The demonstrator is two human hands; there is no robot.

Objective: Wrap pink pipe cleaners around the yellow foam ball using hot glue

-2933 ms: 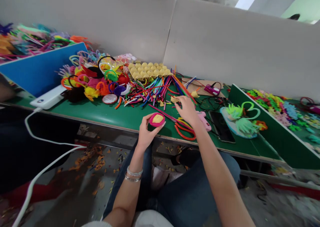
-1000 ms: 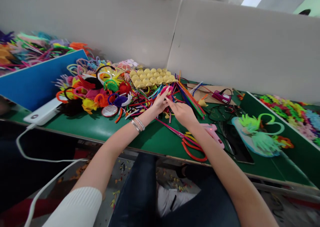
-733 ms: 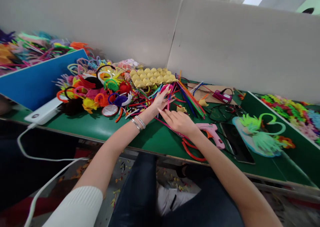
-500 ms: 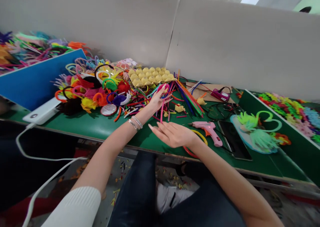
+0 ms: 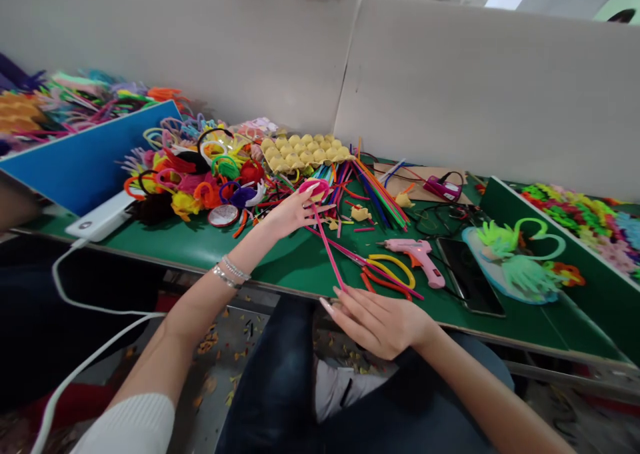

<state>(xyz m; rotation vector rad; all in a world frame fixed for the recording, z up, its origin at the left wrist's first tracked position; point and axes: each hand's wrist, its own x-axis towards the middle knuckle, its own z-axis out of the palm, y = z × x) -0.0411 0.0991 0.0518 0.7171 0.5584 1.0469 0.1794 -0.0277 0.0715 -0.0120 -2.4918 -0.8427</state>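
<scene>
My left hand (image 5: pixel 286 212) reaches over the green table (image 5: pixel 200 244) and is closed on a small yellow piece ringed with pink pipe cleaner (image 5: pixel 315 188). From that piece a straight pink pipe cleaner (image 5: pixel 329 246) runs down towards me. Its near end sits at the fingertips of my right hand (image 5: pixel 381 317), which hangs past the table's front edge with the fingers long and pressed together on the end.
Scissors with orange and yellow handles (image 5: pixel 389 275), a pink glue gun (image 5: pixel 417 253) and a phone (image 5: pixel 467 267) lie right of the hands. Loose pipe cleaners (image 5: pixel 373 187), a yellow egg tray (image 5: pixel 306 150) and bright headbands (image 5: pixel 195 171) crowd the back. A white power strip (image 5: pixel 100 217) lies left.
My left hand has pulled back from the pile with the pink-ringed piece. My right hand has slid towards me, off the table's edge, drawing a pink pipe cleaner out straight.
</scene>
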